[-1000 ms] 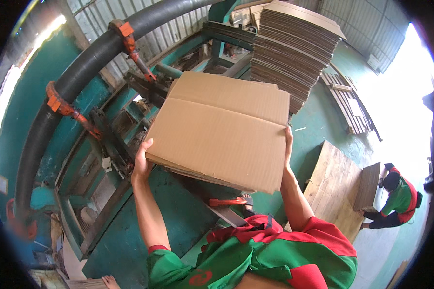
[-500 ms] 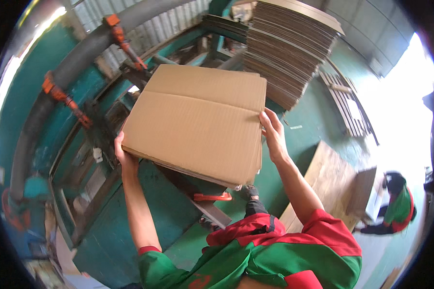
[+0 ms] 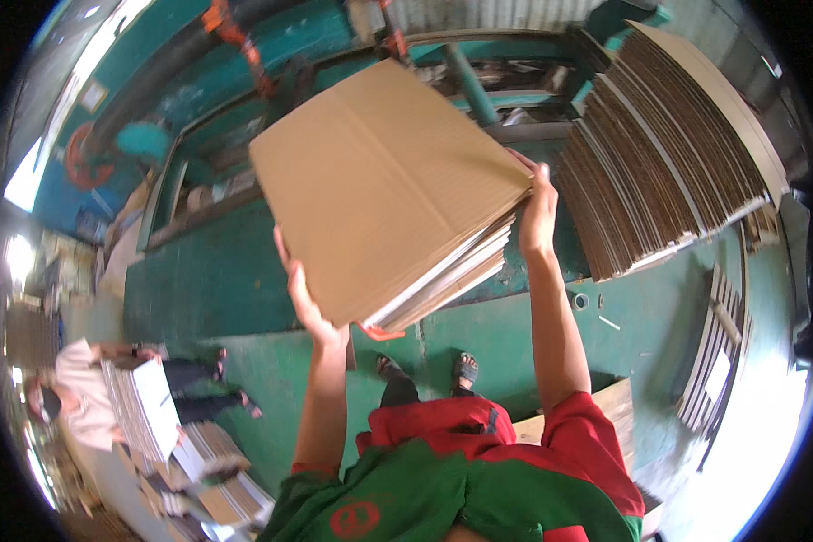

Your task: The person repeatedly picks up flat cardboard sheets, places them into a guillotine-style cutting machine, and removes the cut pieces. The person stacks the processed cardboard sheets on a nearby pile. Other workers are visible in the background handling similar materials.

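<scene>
A thick bundle of flat cardboard sheets (image 3: 384, 190) is held up in front of me, tilted, its layered edges fanned out toward the lower right. My left hand (image 3: 312, 303) grips the near left edge, with the thumb along the side and part of the fingers hidden underneath. Round the right corner closes my right hand (image 3: 537, 208), its fingers partly behind the sheets. The top sheet is plain brown with a faint crease; some lower layers show white.
A tall stack of cardboard sheets (image 3: 668, 154) stands at the right. Behind the bundle is a green machine frame (image 3: 217, 289) with orange clamps (image 3: 235, 41). At the lower left a person (image 3: 86, 388) holds another cardboard bundle (image 3: 144, 406). A slatted wooden pallet (image 3: 714, 352) lies on the right.
My view has swung to the left, and the tall stack now appears farther right. The bundle has turned and its layered edges are more visible. Both hands still grip it.
</scene>
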Demonstrator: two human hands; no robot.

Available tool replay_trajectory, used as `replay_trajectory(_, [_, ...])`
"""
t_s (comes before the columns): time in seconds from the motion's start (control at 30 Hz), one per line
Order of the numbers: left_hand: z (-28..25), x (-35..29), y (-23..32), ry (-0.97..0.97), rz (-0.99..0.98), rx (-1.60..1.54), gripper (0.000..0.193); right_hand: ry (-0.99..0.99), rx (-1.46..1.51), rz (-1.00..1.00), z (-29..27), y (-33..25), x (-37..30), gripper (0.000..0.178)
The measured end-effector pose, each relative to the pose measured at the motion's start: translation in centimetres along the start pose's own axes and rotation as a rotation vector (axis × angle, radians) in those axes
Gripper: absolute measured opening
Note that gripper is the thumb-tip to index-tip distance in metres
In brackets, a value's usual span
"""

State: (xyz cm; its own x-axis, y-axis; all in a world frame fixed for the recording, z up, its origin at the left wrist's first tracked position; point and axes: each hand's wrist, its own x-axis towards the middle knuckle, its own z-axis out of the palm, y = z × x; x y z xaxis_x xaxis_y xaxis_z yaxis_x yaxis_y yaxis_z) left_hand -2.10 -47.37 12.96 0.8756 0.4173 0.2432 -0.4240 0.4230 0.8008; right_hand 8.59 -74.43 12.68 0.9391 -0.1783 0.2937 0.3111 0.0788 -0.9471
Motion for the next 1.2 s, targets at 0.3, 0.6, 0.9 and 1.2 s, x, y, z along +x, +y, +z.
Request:
replay_trajectory(0.3, [-2.2,-1.6,-1.0,0.159,-0.038,0.026,0.062,-0.008,0.443,0.187,-5.0,9.9,-0.7,0.076])
replay_trajectory(0.6, [-16.4,-17.7,-1.8,0.502,-0.434,0.691,0.042,-0.031,0.053,0.811,-6.5,26.9,-6.7,0.068])
replay_trajectory(0.9, [-11.1,-15.5,-7.5,-0.524,-0.791,0.600,0.032,-0.133,-0.265,0.721,-6.4,23.0,-12.6,0.057])
replay_trajectory(1.2, [6.5,-12.2,-11.0,-1.381,-0.753,0.418,0.043,0.570,0.032,0.644,-25.1,11.0,-18.7,0.040])
